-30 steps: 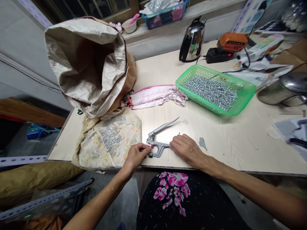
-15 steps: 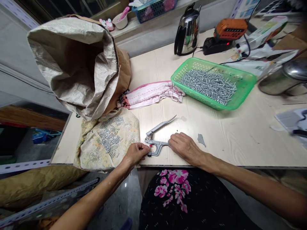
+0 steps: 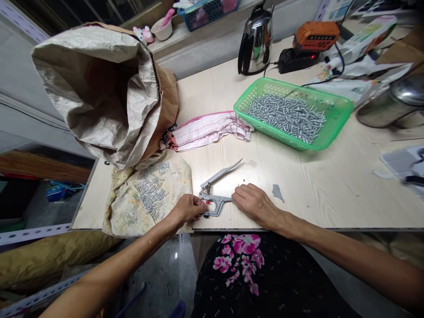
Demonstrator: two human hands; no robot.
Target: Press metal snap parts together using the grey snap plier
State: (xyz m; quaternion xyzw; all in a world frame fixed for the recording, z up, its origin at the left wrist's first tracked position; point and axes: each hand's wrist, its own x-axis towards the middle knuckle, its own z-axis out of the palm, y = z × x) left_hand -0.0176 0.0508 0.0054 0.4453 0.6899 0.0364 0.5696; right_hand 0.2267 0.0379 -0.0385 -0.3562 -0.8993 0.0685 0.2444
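Note:
Grey snap-fastener pliers (image 3: 217, 204) lie near the table's front edge, their upper handle raised and a coil spring by the hinge. My right hand (image 3: 253, 202) is closed around the end of the lower handle. At the jaw, beside a red part, the fingertips of my left hand (image 3: 192, 207) are pinched together. Whatever they hold is hidden or too small to name. Left of that hand, small silvery metal pieces (image 3: 152, 190) are scattered on a floral cloth (image 3: 124, 216).
A green basket (image 3: 334, 137) holds a heap of small metal pieces. Behind the cloth stands a large open sack (image 3: 92, 88). A pink-white cloth (image 3: 208, 130) lies between them. Further back are a kettle (image 3: 256, 42) and an orange battery (image 3: 316, 36) on a charger.
The view has shifted slightly. Both hands stay almost in place at the pliers, and the handles remain apart.

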